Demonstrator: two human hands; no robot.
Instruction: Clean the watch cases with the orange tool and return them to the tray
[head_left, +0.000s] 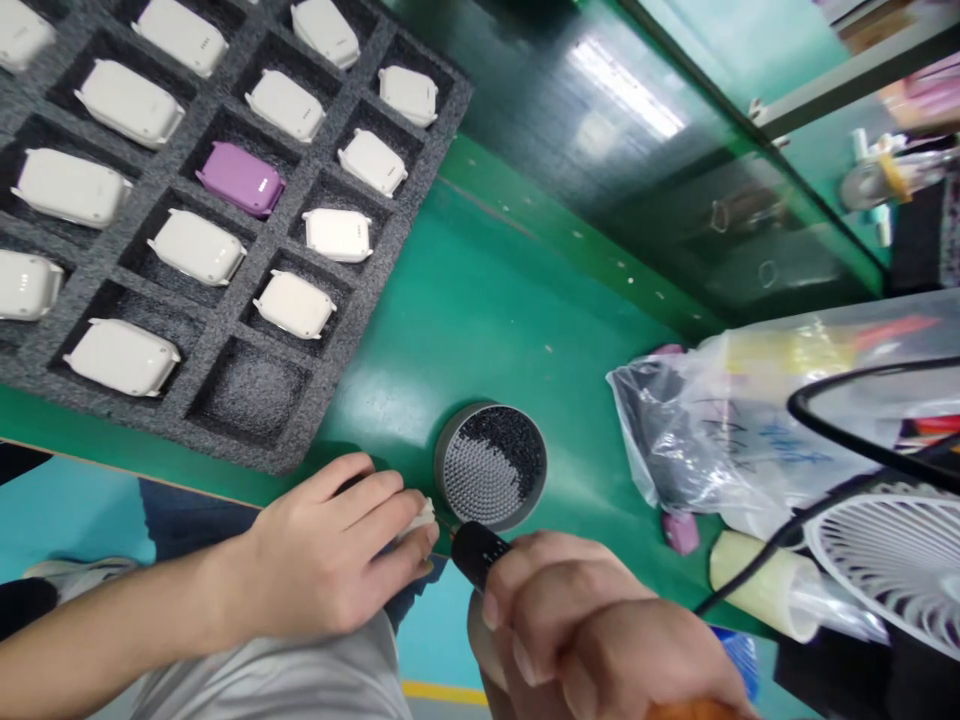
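Observation:
My left hand (345, 550) is closed around a small white watch case (426, 512) at the front edge of the bench. Only a corner of the case shows past the fingers. My right hand (592, 620) grips a black screwdriver (476, 553), its thin tip pointing at the case; I cannot tell whether they touch. Just beyond both hands stands a round grey dish (541, 478) with a studded floor, part of it covered by tiny black screws. A grey foam tray (300, 440) at the upper left holds several white watch cases and one purple case (240, 180). Its nearest corner pocket has nothing in it.
Clear plastic bags (675, 430) with contents lie on the green bench (480, 300) at the right. Near them are a white fan (892, 560), a pale yellow roll (761, 585) and a black cable (847, 430). A dark glossy panel (600, 130) borders the back.

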